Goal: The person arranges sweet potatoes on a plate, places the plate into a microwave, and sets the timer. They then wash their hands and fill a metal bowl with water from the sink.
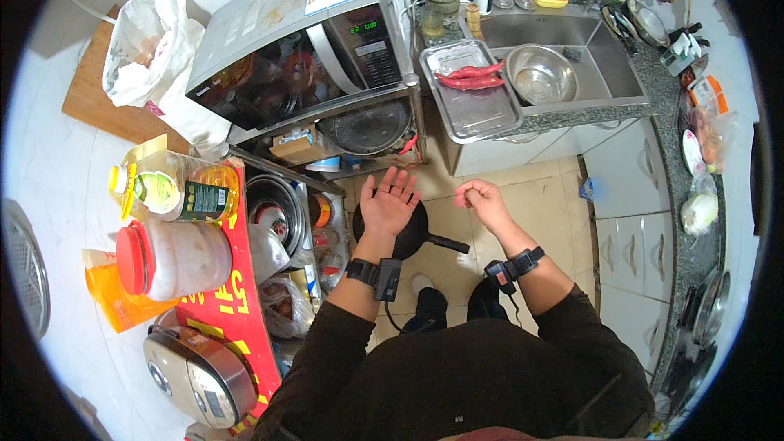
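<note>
My left hand [390, 208] is held palm up with its fingers spread, and it holds nothing. Below it on the tiled floor lies a black frying pan [409, 239], partly hidden by the hand and wrist. My right hand [485, 203] is over the floor to the right, its fingers curled in against the thumb with nothing visible in them. Beyond the hands, two long red sweet potatoes [470, 82] lie on a metal tray [474, 119]. The tray rests at the counter's edge, partly over the sink [612, 73]. Inside the sink stands a steel bowl [542, 75].
On the left are a microwave [294, 43] on a metal rack, an oil bottle [177, 187], a red-lidded jar [177, 257] and a rice cooker [199, 373]. A granite counter [667, 107] with white cabinets [631, 171] runs along the right, holding bagged vegetables [699, 211].
</note>
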A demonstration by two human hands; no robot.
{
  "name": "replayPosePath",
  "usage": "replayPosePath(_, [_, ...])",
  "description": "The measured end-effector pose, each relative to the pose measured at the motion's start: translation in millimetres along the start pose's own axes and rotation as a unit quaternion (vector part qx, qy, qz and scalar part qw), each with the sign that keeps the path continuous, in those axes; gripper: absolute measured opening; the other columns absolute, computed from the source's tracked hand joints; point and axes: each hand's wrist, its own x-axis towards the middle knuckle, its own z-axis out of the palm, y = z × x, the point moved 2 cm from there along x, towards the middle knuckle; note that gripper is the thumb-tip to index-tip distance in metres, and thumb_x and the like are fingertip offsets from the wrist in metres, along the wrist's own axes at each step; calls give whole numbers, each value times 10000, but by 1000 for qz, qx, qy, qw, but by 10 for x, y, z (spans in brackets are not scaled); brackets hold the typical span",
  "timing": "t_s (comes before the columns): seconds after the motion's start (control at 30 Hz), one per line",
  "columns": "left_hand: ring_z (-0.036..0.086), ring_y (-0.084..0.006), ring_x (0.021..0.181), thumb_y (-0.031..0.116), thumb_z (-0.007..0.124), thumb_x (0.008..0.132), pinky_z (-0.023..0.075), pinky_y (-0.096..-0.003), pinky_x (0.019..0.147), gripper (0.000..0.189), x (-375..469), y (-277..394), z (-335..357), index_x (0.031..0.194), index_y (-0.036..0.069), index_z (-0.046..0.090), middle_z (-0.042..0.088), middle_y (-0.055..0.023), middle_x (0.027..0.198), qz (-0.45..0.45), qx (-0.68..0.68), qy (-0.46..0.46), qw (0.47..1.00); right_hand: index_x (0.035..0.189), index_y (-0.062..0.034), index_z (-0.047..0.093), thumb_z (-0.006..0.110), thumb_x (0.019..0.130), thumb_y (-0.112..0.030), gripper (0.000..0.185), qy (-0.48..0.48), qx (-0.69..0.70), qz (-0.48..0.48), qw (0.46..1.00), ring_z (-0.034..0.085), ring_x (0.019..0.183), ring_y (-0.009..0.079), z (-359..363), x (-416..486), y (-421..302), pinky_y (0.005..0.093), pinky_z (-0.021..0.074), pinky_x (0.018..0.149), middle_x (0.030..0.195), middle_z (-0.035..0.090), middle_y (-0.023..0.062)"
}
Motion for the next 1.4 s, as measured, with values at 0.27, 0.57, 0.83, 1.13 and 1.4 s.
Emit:
replayPosePath(0.27, [547,-269,955,403,451,866,402,-412,840,376,-18,-1329,803,1003,73,568,591,-83,940,-130,173,-68,974,853,-9,594,488,844,-50,114,-26,34,13,999,561,654,98,-965,-740,-619,225,454,613,732,610,45])
replayPosePath(0.57, [546,-134,704,366,446,894,427,-305,698,334,127,-2978,1661,766,93,589,583,-15,729,-187,503,-175,825,826,-15,613,608,825,-126,112,25,-142,-75,987,500,623,51,-2388,-1379,-1073,198,407,556,676,575,-15])
replayPosePath(0.83, [527,-129,671,397,475,872,422,-299,665,357,297,-3667,2037,698,99,568,563,-7,686,-246,584,-177,753,885,2,624,589,835,-151,165,68,-245,-116,960,540,631,98,-3079,-1680,-1340,251,429,563,702,615,56])
replayPosePath(1.13, [570,-159,653,383,491,861,426,-314,644,363,755,-4015,2380,644,99,557,551,-14,626,-261,597,-167,740,905,-27,632,551,817,-189,202,44,-367,-90,925,606,702,278,-3533,-1486,-1785,340,468,638,783,630,163])
replayPosePath(1.4, [584,-184,672,390,484,869,456,-319,639,387,1530,-4051,2906,628,93,545,552,-26,613,-261,608,-182,728,837,-36,621,491,821,-227,232,49,-498,-89,861,584,759,347,-3970,-756,-2160,397,459,669,788,615,171])
